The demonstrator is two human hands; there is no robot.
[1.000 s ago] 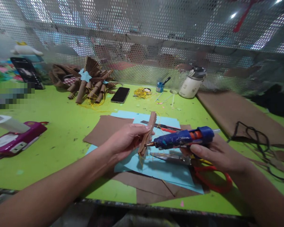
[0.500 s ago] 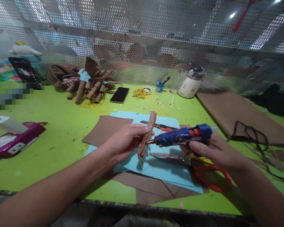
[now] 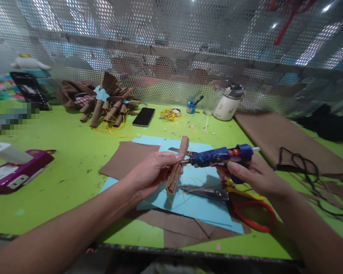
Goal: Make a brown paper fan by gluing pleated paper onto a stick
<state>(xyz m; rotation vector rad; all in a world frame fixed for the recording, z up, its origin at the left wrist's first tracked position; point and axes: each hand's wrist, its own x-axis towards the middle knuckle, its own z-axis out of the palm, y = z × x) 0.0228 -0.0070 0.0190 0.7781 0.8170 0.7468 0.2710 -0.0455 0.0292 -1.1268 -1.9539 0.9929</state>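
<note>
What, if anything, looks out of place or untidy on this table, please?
Mostly just untidiness: the black cord at the right lies in loose, tangled loops partly over the large brown sheet, and the yellow thread beside the flat phone sits in a messy heap.

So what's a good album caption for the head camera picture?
Left hand holds a long folded brown paper strip; right hand holds a blue metal-tipped glue gun.

Pleated brown strip [image 3: 175, 173], tilted; blue glue gun [image 3: 211, 157] near-level, nozzle [image 3: 186, 161] apparently touching strip.
</note>
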